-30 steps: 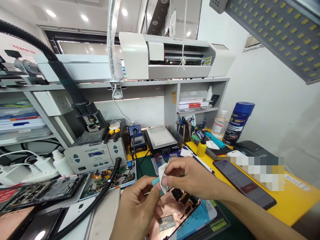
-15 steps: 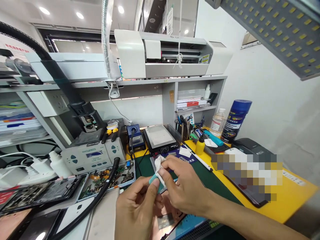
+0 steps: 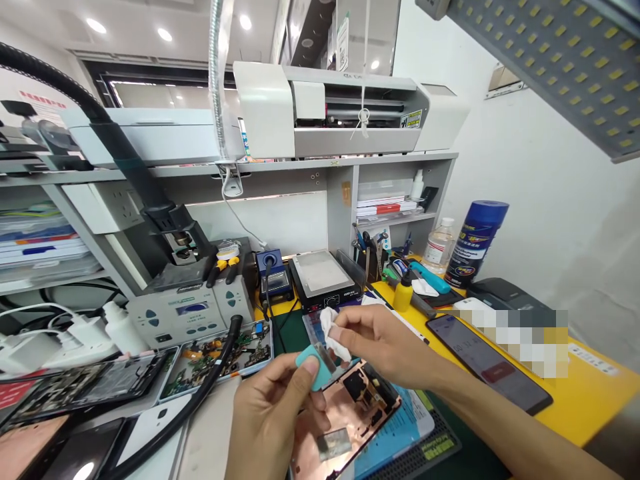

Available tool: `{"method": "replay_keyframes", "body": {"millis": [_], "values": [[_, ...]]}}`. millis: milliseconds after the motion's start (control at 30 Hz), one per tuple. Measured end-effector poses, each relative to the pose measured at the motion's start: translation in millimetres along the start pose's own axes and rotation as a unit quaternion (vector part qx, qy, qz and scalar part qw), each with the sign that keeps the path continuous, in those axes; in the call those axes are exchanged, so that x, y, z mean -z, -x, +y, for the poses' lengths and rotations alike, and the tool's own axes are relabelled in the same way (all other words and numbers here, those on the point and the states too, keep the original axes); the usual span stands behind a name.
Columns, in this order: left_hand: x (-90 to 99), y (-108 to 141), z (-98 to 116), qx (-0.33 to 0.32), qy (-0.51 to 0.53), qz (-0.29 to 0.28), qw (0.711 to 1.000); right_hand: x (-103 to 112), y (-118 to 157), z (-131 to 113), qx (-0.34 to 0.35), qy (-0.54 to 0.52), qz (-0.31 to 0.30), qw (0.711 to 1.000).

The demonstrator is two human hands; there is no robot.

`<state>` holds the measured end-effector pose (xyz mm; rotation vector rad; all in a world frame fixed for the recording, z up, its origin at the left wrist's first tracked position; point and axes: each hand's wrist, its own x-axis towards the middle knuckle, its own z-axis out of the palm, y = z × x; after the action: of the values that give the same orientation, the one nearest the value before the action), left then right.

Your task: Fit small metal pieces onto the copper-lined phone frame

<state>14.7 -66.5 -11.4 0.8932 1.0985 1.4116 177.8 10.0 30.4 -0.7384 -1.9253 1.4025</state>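
Observation:
My left hand [image 3: 273, 407] is closed around a teal scraper [image 3: 321, 375], thumb pressed on its flat handle. A thin grey blade edge [image 3: 327, 361] shows on its right side. Between the fingers and thumb of my right hand [image 3: 377, 340] is a crumpled white tissue [image 3: 329, 323], beside the blade; I cannot tell if they touch. Beneath both hands lies a copper-coloured phone frame [image 3: 357, 417] with dark cutouts and a grey rectangular patch. Its near left part is hidden by my left hand.
A blue pad [image 3: 407, 427] lies under the frame. To the left, a tray of circuit boards [image 3: 200, 367] has a black hose [image 3: 225, 353] over it. A phone [image 3: 493, 363] rests at right, near a yellow bottle [image 3: 403, 295]. A hot plate [image 3: 323, 273] stands behind.
My right hand has drawn the tissue off the scraper to the right, baring the blade. The scraper now lies flatter in my left hand, and more of the copper frame shows.

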Motion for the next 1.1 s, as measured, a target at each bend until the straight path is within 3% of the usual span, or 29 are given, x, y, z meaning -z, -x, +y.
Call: {"method": "replay_keyframes", "body": {"millis": [100, 200, 300, 433, 733, 900, 1100], "values": [[-0.1, 0.9, 0.9, -0.004, -0.015, -0.005, 1.000, -6.1, 1.4, 2.9, -0.003, 0.048, 0.019, 0.999], [-0.7, 1.6, 2.1, 0.002, -0.019, 0.006, 1.000, -10.9, 3.4, 4.3, 0.009, 0.138, 0.098, 0.986], [-1.8, 1.4, 3.0, 0.002, -0.033, 0.023, 0.999, -13.7, 4.6, 5.0, 0.066, 0.229, 0.164, 0.957], [-3.5, 1.3, 5.1, -0.016, -0.060, 0.032, 0.998, -13.1, 4.8, 4.6, 0.105, 0.245, 0.113, 0.957], [4.4, 1.3, 7.3, -0.081, -0.191, 0.003, 0.978, -7.0, 6.0, 0.9, 0.030, 0.183, 0.016, 0.983], [7.6, 2.1, 7.3, -0.116, -0.227, -0.002, 0.967, -16.6, 7.1, 7.2, 0.130, 0.220, 0.056, 0.965], [2.2, 4.7, 4.4, -0.186, -0.243, 0.046, 0.951, -35.6, 5.0, 11.9, 0.219, 0.232, 0.135, 0.938]]}}
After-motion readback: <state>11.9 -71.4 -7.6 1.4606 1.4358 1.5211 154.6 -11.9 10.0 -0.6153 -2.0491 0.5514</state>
